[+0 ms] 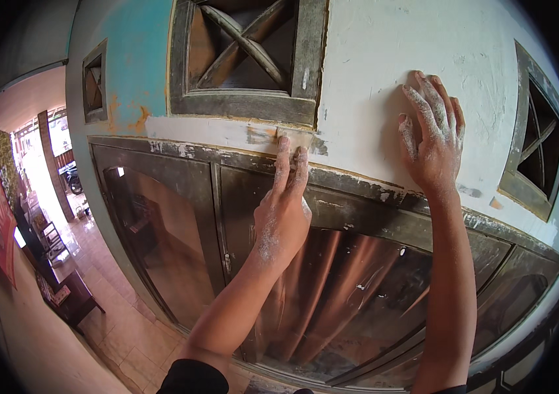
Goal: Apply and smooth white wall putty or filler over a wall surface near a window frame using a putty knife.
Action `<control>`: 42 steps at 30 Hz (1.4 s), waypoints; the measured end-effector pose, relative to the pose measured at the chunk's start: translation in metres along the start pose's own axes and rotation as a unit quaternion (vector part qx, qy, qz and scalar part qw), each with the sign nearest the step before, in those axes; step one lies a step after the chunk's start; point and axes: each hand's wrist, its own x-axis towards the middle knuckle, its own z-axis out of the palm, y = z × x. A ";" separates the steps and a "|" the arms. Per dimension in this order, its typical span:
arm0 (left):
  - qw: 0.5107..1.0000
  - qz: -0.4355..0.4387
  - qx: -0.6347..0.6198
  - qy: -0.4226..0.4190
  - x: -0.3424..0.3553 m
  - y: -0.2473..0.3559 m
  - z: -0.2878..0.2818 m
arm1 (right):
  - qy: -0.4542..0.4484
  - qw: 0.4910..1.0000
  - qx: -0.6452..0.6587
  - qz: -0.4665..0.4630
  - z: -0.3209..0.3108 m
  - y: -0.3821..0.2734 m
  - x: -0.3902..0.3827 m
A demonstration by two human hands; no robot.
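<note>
My left hand [284, 213] reaches up to the narrow wall strip between the upper vent frame and the window frame. Two of its fingers are stretched out and press a small, flat beige piece [298, 138] against the wall; its kind I cannot make out. The other fingers are curled and partly hidden. Grey smudges mark the white strip [207, 131] around it. To the right, my right hand [433, 134] lies open against the white wall [384, 52], fingers spread and resting on it. White powder coats both hands.
A dark wooden window frame [217, 197] with chipped paint and glass panes runs below my hands. Above is a square vent [246, 102] with crossed slats; another vent [535, 131] sits at right. Far left, a dark wooden table [76, 295] stands on the tiled floor [125, 338].
</note>
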 end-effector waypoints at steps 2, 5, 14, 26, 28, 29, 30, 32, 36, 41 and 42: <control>1.000 -0.009 -0.002 -0.015 0.000 0.002 0.000 | -0.001 1.000 -0.007 -0.002 -0.001 0.002 -0.001; 0.999 0.023 -0.009 0.022 -0.003 -0.002 0.004 | 0.000 1.000 -0.003 0.002 -0.001 0.000 0.000; 0.999 -0.026 -0.032 -0.006 -0.003 0.002 0.003 | 0.005 1.000 -0.004 -0.003 0.001 0.001 0.000; 1.000 0.005 0.002 0.005 -0.004 0.000 0.007 | 0.003 1.000 -0.006 0.002 0.001 0.003 -0.002; 1.000 0.016 -0.007 0.025 -0.006 -0.002 0.009 | 0.005 1.000 0.001 0.001 0.001 0.002 -0.001; 1.000 0.016 -0.007 0.025 -0.004 -0.001 0.009 | 0.007 1.000 0.008 0.001 0.001 0.002 -0.001; 1.000 0.001 -0.004 0.007 -0.002 0.004 0.005 | 0.007 1.000 0.008 0.001 0.001 0.002 -0.001; 1.000 -0.014 -0.002 -0.011 -0.002 0.005 0.006 | 0.004 1.000 -0.003 0.000 0.001 0.004 -0.003; 1.000 0.005 -0.004 0.008 -0.003 0.003 0.006 | 0.008 1.000 0.007 0.000 0.000 0.002 -0.001; 1.000 -0.007 0.003 -0.010 -0.003 0.003 0.007 | 0.004 1.000 0.001 -0.001 0.001 0.003 -0.001; 1.000 0.005 0.001 0.008 -0.005 0.001 0.009 | 0.005 1.000 0.000 -0.001 0.001 0.003 -0.001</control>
